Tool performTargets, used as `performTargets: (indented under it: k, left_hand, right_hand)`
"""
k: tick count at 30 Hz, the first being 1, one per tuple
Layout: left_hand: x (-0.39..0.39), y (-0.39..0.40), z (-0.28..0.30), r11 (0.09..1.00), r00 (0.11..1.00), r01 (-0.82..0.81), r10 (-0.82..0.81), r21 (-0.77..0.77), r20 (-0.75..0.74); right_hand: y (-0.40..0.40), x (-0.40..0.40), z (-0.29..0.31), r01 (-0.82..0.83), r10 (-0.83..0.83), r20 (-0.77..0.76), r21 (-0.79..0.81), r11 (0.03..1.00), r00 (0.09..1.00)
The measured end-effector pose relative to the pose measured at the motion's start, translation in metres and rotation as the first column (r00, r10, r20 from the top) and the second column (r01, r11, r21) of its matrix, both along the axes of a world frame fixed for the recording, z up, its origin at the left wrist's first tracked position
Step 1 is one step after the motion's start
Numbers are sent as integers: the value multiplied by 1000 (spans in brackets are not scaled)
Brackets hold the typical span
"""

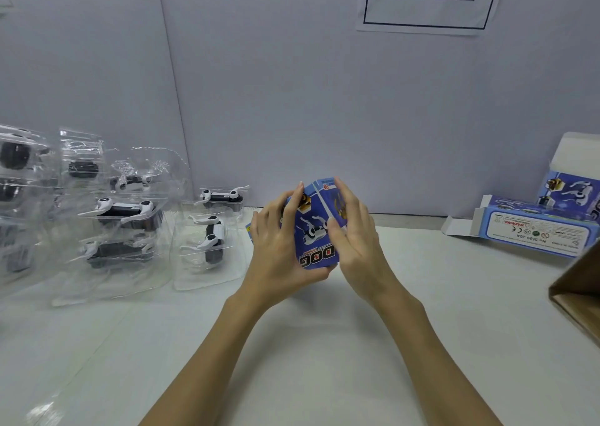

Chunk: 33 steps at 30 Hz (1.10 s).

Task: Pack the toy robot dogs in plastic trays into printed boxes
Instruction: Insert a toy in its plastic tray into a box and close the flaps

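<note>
A blue printed box (316, 227) is held upright above the white table (324, 344) between both hands, its long axis running roughly vertical and its "DOG" lettering turned upside down toward the camera. The left hand (276, 247) is wrapped around the box's left side and lower end, while the fingers of the right hand (354, 231) are curled over its right face. Whether a tray is already inside cannot be told. The nearest toy robot dog in its plastic tray (209, 240) lies just left of the left hand, so that hand is judged the nearer for the next pickup. More trayed dogs (120, 218) are stacked farther left; further printed boxes (532, 227) lie at the right.
</note>
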<state>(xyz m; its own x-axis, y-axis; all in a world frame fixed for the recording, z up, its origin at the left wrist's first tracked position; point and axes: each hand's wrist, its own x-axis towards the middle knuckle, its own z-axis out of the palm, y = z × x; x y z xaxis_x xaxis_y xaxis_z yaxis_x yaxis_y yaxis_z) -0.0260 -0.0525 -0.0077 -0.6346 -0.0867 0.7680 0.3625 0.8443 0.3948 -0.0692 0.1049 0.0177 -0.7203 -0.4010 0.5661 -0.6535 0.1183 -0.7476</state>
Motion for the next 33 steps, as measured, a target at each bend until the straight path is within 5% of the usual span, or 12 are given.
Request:
performTargets:
  k: [3,15,22,33]
  left_hand:
    - [0,-2,2,1000,1000,13,-12,26,-18]
    - [4,-12,2,997,993,-51,44,-56,-112]
    - [3,-8,3,995,992,-62,53,-74,-118]
    - [4,-12,5,995,991,-102,100,-19,-90]
  right_hand:
    - [7,-2,1,-148,177,111,-235,961,978]
    - [-7,-6,-22,56,-52,-193,15,998,980]
    - [-6,-9,-18,3,-9,-57,-117,993,998]
    - [-11,-1,-21,113,-104,-271,18,993,957]
